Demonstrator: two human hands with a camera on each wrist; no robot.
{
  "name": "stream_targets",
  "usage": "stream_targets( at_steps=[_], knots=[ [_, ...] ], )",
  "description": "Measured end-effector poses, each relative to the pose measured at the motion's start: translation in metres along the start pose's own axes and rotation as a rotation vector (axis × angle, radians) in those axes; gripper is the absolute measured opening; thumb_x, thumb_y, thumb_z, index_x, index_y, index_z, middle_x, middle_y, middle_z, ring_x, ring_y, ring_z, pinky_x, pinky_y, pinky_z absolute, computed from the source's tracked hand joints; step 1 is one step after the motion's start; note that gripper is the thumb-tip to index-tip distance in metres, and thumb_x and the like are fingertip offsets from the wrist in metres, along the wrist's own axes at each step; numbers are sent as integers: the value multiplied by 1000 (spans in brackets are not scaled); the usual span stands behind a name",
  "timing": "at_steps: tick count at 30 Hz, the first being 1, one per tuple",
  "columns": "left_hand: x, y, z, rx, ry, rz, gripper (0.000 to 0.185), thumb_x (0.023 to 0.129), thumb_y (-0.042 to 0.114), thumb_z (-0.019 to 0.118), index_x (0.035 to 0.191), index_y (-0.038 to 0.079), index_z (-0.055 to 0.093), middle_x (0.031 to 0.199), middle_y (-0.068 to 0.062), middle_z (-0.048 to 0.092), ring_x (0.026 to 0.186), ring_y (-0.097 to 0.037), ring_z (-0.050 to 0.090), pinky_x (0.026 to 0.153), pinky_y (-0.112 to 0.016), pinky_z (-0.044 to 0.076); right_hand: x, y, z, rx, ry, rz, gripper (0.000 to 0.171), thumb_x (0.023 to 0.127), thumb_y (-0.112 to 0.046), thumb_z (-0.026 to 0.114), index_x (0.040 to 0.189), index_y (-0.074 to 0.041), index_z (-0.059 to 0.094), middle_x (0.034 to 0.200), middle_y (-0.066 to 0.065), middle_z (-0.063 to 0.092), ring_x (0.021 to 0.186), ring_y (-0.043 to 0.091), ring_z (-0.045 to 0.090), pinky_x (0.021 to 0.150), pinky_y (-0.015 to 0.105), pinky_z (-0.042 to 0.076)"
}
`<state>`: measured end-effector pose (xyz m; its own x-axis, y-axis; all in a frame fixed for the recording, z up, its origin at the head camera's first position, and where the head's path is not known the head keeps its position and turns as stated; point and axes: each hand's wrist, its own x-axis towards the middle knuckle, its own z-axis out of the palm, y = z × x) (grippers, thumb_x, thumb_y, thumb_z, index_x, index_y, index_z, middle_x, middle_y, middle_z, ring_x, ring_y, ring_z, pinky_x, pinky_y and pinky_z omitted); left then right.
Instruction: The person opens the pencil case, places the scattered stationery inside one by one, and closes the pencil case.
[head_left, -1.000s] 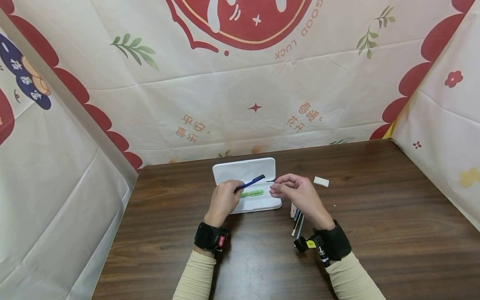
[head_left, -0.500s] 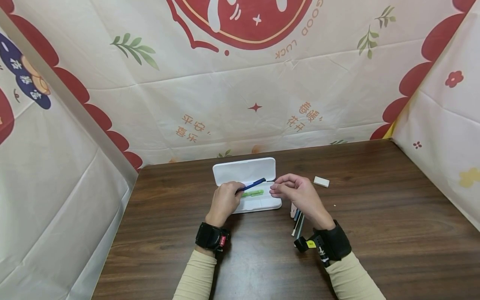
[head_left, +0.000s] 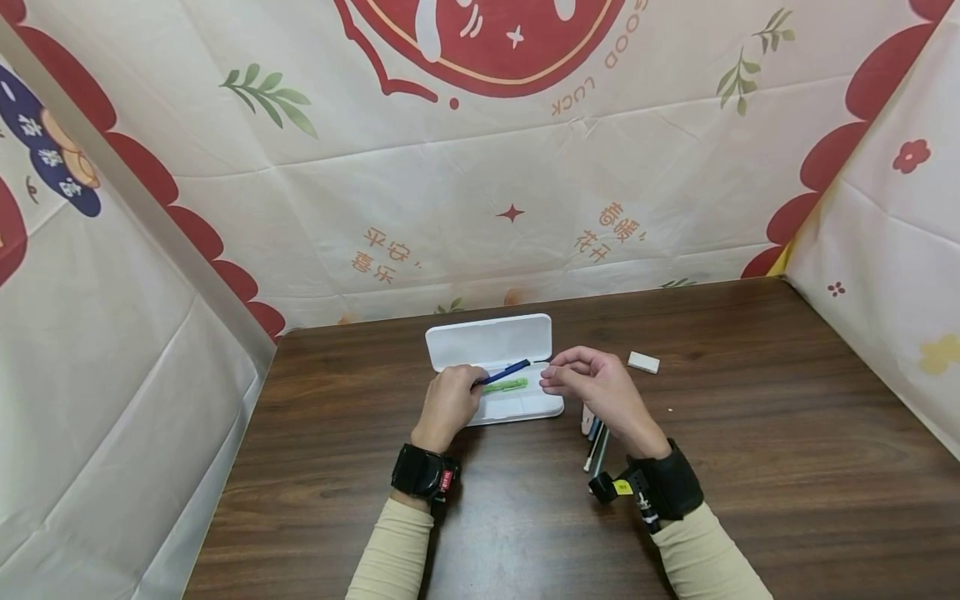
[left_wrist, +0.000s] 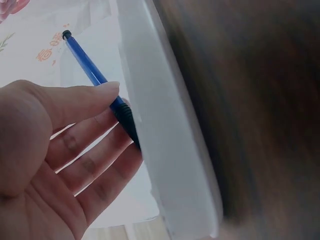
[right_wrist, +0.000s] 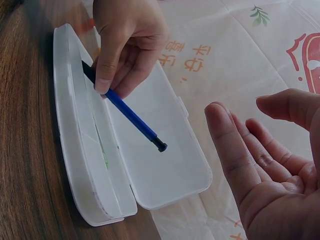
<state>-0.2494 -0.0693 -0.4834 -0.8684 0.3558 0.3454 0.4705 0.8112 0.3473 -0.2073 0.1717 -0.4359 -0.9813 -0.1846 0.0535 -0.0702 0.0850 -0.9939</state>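
Note:
In the head view, the left hand [head_left: 450, 402] is over the left part of an open white pencil case [head_left: 525, 408]. Its thumb and fingers pinch a blue pen [right_wrist: 131, 116] near the dark ribbed grip [left_wrist: 126, 119]. The pen's dark grip end dips behind the case wall in the left wrist view, while its black-capped end points up and out. Under it, a light green pen [head_left: 507, 386] lies inside the case. The right hand [head_left: 600, 390] hovers at the case's right end, fingers loosely bent, thumb apart from the fingertips, holding nothing.
A white eraser [head_left: 643, 362] lies on the brown table [head_left: 315, 467], right of the case. Several pens and pencils [head_left: 596, 446] lie partly under the right hand and wrist. The case lid [head_left: 487, 340] leans back toward the patterned cloth [head_left: 420, 192] behind the table.
The blue pen's far end has dropped slightly toward the case in the left hand's grip. The right hand has stayed in place.

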Motion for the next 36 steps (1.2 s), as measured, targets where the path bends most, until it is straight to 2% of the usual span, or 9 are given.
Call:
stream_targets(
  at_steps=[14, 21, 36],
  knots=[
    [0, -1, 3, 42, -50, -34, 13, 88, 5, 72, 97, 11, 79, 96, -2, 76, 87, -17, 71, 73, -37, 56, 1, 0, -1, -2, 4, -3, 23, 97, -14, 63, 109, 6, 62, 103, 21, 72, 89, 23, 74, 85, 45, 56],
    [-1, -2, 3, 57, -57, -35, 12, 89, 6, 71, 95, 12, 79, 95, -2, 76, 86, -17, 71, 71, -38, 56, 0, 0, -1, -7, 9, 4, 22, 97, -14, 63, 108, 5, 62, 102, 20, 73, 89, 23, 74, 83, 40, 57],
    [0, -2, 2, 66, -78, -58, 13, 90, 6, 70, 97, 12, 79, 96, -2, 76, 85, -17, 71, 69, -38, 55, -1, 0, -2, -13, 10, 12, 23, 97, -15, 64, 109, 4, 63, 103, 20, 73, 90, 25, 74, 84, 39, 57]
  ],
)
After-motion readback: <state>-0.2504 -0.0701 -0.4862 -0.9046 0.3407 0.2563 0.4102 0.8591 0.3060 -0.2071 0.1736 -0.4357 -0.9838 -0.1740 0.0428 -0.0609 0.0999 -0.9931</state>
